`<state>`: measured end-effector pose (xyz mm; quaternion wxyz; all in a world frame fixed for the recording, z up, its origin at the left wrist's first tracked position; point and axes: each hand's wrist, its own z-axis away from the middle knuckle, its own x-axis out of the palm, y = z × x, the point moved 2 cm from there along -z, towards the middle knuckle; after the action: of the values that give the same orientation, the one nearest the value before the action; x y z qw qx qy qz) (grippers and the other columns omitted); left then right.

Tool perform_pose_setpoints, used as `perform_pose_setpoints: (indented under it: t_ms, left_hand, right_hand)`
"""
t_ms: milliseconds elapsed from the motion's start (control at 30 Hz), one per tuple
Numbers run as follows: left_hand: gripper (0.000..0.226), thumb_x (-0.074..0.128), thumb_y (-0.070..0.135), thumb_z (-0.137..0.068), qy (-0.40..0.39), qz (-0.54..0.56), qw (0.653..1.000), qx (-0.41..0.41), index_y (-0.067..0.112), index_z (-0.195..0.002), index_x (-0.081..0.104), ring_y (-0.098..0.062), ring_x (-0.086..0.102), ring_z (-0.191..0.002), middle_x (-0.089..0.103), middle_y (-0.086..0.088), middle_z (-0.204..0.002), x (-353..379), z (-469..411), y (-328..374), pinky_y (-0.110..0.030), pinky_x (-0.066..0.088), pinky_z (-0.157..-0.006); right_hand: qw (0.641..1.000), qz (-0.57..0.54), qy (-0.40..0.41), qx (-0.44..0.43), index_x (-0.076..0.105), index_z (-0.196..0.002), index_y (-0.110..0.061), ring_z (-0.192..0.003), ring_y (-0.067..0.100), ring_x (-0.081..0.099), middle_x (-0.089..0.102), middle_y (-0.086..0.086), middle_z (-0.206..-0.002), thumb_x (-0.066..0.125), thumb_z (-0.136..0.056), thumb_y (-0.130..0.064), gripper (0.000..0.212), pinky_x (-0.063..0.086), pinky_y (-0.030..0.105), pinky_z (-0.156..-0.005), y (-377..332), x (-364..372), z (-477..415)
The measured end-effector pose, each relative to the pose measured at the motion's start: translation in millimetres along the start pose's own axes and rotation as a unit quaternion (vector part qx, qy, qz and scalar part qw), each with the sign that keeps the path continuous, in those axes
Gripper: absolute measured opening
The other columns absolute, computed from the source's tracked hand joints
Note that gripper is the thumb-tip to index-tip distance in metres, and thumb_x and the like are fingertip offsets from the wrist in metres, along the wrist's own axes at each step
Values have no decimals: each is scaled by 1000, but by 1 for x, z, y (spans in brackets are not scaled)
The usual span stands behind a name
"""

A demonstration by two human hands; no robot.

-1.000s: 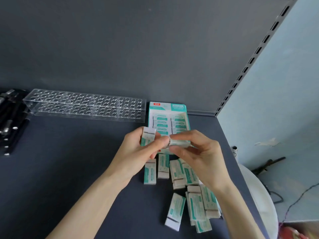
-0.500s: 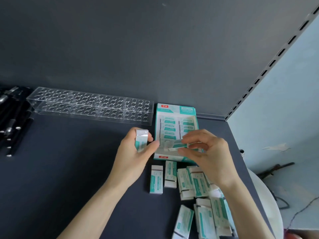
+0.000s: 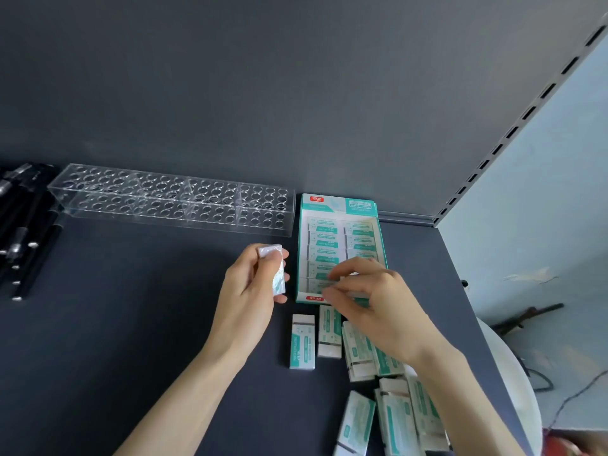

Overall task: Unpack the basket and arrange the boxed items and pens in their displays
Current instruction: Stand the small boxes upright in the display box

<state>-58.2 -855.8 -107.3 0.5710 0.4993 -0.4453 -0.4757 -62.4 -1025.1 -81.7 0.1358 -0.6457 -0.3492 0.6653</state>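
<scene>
A teal and white display box (image 3: 359,205) lies open at the back of the dark shelf, with rows of small boxed erasers inside. My left hand (image 3: 246,297) grips one boxed eraser (image 3: 275,274) upright, just left of the display box. Over the box's front row, my right hand (image 3: 371,307) has its fingers curled and pinches another boxed eraser (image 3: 318,286) between thumb and index; this part is blurred. Several loose boxed erasers (image 3: 302,342) lie on the shelf in front of the display box, with more of them heaped under my right forearm.
A clear acrylic pen holder (image 3: 171,200) with many round holes stands along the back wall at left. Black pens (image 3: 19,232) lie at the far left. The shelf ends at right beside a slotted upright (image 3: 493,153); a white round object (image 3: 516,383) sits below that edge.
My hands have separated. The right hand carried its eraser down to the display box's front row. The left hand moved left and turned its eraser upright.
</scene>
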Motion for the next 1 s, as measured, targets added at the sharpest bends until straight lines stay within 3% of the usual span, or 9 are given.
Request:
perform_pose_setpoints:
  t_ms: [133,267,400,567,667,733,867,933,1000]
  left_hand:
    - [17,56,17,-92,-31,50,998,16,23,-86,72,7,62,-78,71,15,-82,0,3,5,-5,44,-66]
    - [10,70,17,-83,-74,101,992,22,25,-89,72,0,62,-74,72,8,-82,-1,5,8,-10,46,-63]
    - [23,78,23,-74,-98,134,986,26,10,-88,64,-17,70,-82,73,-7,-90,2,6,5,-22,54,-69]
    - [37,74,26,-69,-126,122,984,35,-1,-88,58,-25,72,-81,73,-12,-91,8,10,3,-24,56,-68]
    - [29,71,37,-71,-94,-5,991,97,14,-89,65,-13,67,-78,72,1,-90,6,11,2,-16,49,-64]
    - [31,72,42,-72,-62,-127,981,130,28,-97,64,0,59,-88,64,13,-99,3,9,-2,-9,42,-71]
    - [67,75,41,-74,-89,-221,965,110,30,-134,47,25,41,-108,48,37,-114,6,8,-9,4,28,-89]
    - [69,73,41,-77,-104,-258,952,125,27,-138,44,25,43,-103,48,46,-103,10,10,-10,-14,33,-104]
    - [70,70,40,-80,-111,-286,942,136,23,-141,42,5,54,-111,51,39,-108,14,12,-7,-36,37,-108]
  right_hand:
    - [1000,-3,-14,4,75,-94,-19,-109,13,46,56,-9,-111,61,-89,-26,17,38,25,-94,-2,0,-1]
    - [990,-135,42,24,68,-99,-23,-95,5,58,64,-16,-99,70,-76,-36,27,46,21,-86,-6,-13,6]
    - [979,-197,48,-5,61,-101,-24,-81,12,64,66,-13,-90,80,-71,-14,37,49,16,-77,-11,-18,16]
    - [982,-119,132,-59,63,-97,-19,-79,7,61,60,-11,-95,80,-70,-7,33,50,14,-75,-15,-18,21]
    - [980,-102,161,-50,69,-96,-14,-77,7,61,61,-10,-98,77,-72,-3,27,48,10,-73,-6,-22,25]
    - [978,-87,186,-31,70,-91,-16,-74,5,62,63,-9,-94,77,-72,-2,25,47,7,-72,4,-30,29]
    - [980,-44,195,6,73,-85,-14,-72,3,62,65,-8,-91,77,-71,2,21,47,6,-71,22,-40,34]
    - [982,-21,186,13,74,-84,-14,-73,5,63,66,-8,-90,77,-71,1,20,46,5,-70,27,-39,34]
    - [984,-6,177,21,75,-84,-13,-74,7,63,67,-7,-90,77,-72,0,18,46,6,-71,28,-35,33]
